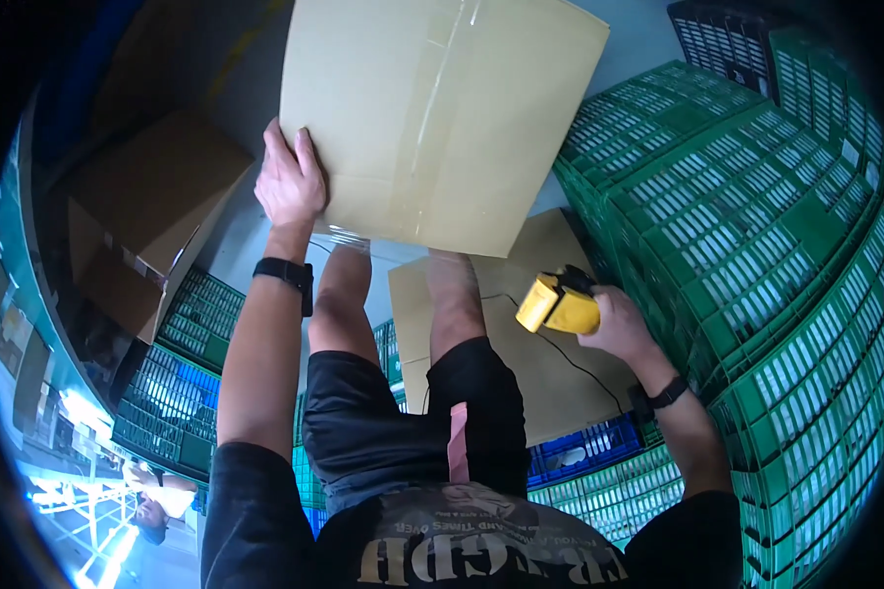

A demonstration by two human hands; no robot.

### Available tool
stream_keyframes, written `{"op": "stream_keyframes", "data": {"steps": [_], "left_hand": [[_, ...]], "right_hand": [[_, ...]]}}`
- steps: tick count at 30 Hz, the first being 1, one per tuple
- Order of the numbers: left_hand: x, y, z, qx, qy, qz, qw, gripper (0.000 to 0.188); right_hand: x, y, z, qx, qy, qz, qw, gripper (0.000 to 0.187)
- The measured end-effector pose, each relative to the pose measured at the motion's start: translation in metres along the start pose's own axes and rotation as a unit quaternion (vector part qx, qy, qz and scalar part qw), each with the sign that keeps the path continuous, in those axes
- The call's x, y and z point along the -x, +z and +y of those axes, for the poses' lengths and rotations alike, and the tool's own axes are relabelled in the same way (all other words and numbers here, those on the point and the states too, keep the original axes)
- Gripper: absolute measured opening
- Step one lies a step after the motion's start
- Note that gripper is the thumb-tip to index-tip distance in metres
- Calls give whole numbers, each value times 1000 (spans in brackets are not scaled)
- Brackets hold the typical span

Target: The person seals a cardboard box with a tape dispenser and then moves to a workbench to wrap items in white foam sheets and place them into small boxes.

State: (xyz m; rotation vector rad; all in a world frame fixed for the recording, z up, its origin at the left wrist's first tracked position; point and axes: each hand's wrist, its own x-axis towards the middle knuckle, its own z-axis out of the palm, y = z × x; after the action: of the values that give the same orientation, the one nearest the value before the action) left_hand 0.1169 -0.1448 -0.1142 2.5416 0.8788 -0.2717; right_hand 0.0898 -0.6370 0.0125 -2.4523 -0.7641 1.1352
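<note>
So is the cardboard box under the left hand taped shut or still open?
Shut: the box shows clear tape along its closed centre seam, left hand flat on its edge.

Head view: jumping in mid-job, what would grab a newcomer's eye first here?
First the big taped cardboard box at top centre, its lower left corner pressed by the left hand. Next the yellow tape dispenser gripped in the right hand, right of centre above a flat cardboard sheet. Stacked green plastic crates fill the right side.
</note>
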Motion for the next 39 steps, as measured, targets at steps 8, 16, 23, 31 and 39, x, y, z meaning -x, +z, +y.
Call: {"op": "stream_keyframes", "data": {"steps": [8,16,23,31,39], "left_hand": [[2,5,-1,24,27,21,999,42],[2,8,-5,24,31,27,999,40],[1,2,2,36,33,15,999,41],[5,6,-5,31,42,12,999,40],[4,7,-2,28,45,25,998,42]], "right_hand": [[-27,4,30,17,-53,45,997,55],[-24,21,31,5,-54,29,998,57],[-25,16,35,15,-57,41,997,58],[-30,22,37,19,-33,13,999,57],[-49,35,49,50,-17,1,999,58]]}}
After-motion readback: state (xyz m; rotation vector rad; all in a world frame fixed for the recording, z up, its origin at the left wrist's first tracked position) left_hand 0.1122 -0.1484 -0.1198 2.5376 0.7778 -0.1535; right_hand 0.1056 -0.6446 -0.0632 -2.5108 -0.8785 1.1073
